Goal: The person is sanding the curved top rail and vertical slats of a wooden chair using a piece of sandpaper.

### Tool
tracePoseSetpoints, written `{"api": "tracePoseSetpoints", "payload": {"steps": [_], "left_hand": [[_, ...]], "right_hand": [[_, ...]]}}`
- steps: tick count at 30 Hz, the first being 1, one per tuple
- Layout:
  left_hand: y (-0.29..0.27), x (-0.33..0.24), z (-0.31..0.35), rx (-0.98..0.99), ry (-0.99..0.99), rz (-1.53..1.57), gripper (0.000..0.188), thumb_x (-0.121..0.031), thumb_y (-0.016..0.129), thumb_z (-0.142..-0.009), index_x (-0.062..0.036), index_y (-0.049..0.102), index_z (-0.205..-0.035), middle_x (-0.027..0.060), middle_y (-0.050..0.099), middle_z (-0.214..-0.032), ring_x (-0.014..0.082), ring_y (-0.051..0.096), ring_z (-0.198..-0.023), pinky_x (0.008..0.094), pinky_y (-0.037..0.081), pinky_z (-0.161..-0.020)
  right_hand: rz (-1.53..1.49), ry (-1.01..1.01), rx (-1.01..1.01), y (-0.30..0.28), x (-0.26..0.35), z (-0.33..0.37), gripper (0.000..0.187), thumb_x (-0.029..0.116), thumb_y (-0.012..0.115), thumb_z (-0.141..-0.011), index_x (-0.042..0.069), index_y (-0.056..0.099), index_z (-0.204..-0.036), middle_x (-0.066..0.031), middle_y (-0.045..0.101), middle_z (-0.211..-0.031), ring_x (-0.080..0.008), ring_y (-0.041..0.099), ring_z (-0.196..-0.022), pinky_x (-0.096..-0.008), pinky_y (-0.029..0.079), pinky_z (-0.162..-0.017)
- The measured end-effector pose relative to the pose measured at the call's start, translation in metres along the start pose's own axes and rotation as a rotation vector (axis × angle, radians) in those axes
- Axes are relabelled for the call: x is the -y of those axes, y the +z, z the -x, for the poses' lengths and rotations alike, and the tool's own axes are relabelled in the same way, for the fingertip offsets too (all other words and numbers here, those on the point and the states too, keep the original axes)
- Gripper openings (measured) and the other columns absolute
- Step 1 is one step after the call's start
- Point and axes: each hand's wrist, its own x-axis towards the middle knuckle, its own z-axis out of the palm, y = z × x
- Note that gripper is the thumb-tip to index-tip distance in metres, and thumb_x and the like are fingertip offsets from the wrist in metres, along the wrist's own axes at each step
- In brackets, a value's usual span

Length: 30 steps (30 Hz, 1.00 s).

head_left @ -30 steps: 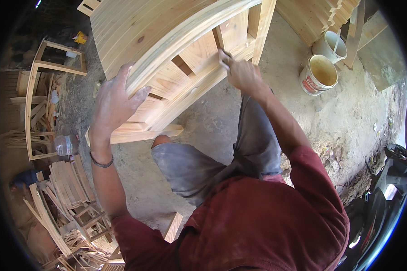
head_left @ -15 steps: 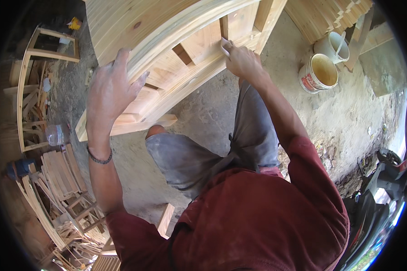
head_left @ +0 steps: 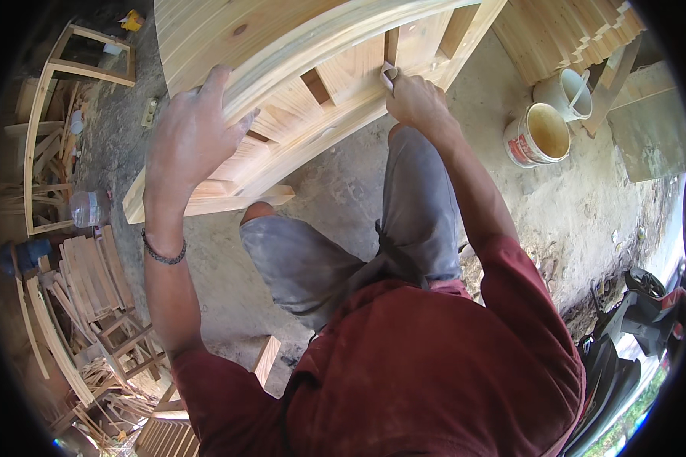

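Note:
A large pale wooden furniture piece [head_left: 278, 114] stands tilted in front of me, with a slatted panel on top and a framed side with recesses and slots. My left hand [head_left: 190, 141], dusty with white powder, is closed over its near left edge, fingers on top and thumb against the side. My right hand [head_left: 419, 103] pinches a folded pale sheet [head_left: 389, 75], which looks like sandpaper. That sheet rests on the framed side next to a narrow slot. The fingertips of my right hand are partly hidden.
Two white buckets [head_left: 537, 135] stand on the concrete floor at the right, near stacked boards [head_left: 568, 34]. On the left are a wooden frame [head_left: 30, 152], a clear plastic jug [head_left: 88, 208] and piled wood scraps [head_left: 91, 282]. A dark motorbike [head_left: 617, 358] is at the lower right.
The whole view has shifted slightly. My right hand has turned a little at the slot, showing more of the folded sheet. My left hand keeps its hold on the edge.

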Motion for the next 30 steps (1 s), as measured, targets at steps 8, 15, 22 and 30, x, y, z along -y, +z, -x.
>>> {"api": "tracePoseSetpoints", "payload": {"steps": [8, 15, 22, 30], "left_hand": [[-0.004, -0.003, 0.007, -0.011, -0.041, -0.012, 0.051, -0.026, 0.079, -0.084, -0.0006, 0.057, -0.123, 0.0302, 0.069, -0.091, 0.0481, 0.067, -0.089, 0.0527, 0.054, -0.075], [0.002, -0.003, 0.001, -0.041, 0.009, -0.015, 0.051, -0.028, 0.079, -0.084, -0.0020, 0.057, -0.122, 0.0291, 0.069, -0.091, 0.0478, 0.067, -0.090, 0.0526, 0.054, -0.075], [0.002, -0.001, 0.008, -0.032, -0.045, -0.044, 0.048, -0.031, 0.077, -0.086, -0.0040, 0.058, -0.121, 0.0271, 0.070, -0.092, 0.0463, 0.068, -0.088, 0.0517, 0.054, -0.074], [0.004, -0.003, 0.004, -0.103, 0.015, -0.122, 0.050, -0.034, 0.077, -0.086, -0.0038, 0.058, -0.121, 0.0268, 0.070, -0.089, 0.0449, 0.069, -0.087, 0.0508, 0.055, -0.073]], "right_hand": [[-0.160, 0.140, -0.158, -0.033, -0.064, 0.054, 0.036, 0.024, 0.052, -0.091, -0.001, 0.069, -0.109, -0.0309, 0.070, -0.092, -0.0474, 0.069, -0.089, -0.0545, 0.053, -0.087], [-0.013, 0.107, -0.202, -0.023, -0.097, -0.022, 0.034, 0.024, 0.052, -0.092, 0.004, 0.066, -0.114, -0.0314, 0.069, -0.096, -0.0495, 0.067, -0.093, -0.0569, 0.052, -0.087], [0.087, 0.056, -0.143, -0.028, -0.085, -0.009, 0.042, 0.024, 0.053, -0.091, 0.007, 0.063, -0.128, -0.0311, 0.070, -0.091, -0.0502, 0.068, -0.089, -0.0575, 0.054, -0.085], [0.152, 0.125, -0.062, -0.027, -0.088, -0.020, 0.049, 0.025, 0.050, -0.097, 0.021, 0.049, -0.145, -0.0303, 0.070, -0.104, -0.0495, 0.067, -0.098, -0.0594, 0.052, -0.090]]}}
